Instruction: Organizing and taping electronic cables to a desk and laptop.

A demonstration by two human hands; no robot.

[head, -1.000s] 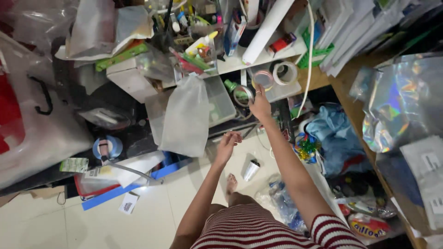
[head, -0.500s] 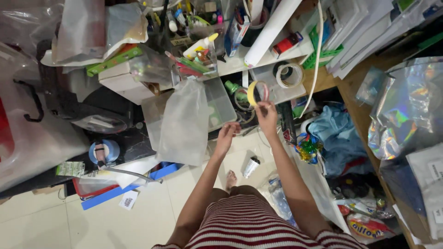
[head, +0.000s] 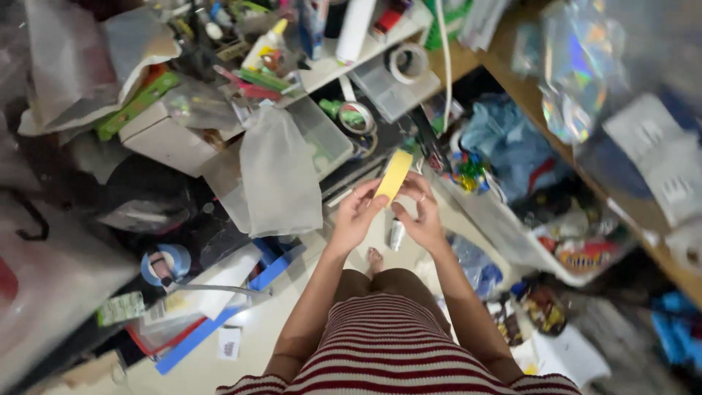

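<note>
Having lifted the yellow roll of tape [head: 393, 175] from the cluttered clear plastic box [head: 395, 91], I now pinch it edge-on with both my left hand [head: 356, 216] and right hand [head: 418, 217], above the floor.

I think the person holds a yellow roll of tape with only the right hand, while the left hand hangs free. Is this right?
Not quite. In the head view both hands hold the yellow roll of tape: the left hand has its fingers on the roll's lower edge, and the right hand touches it from the other side. The roll is yellow, as you say.
</note>
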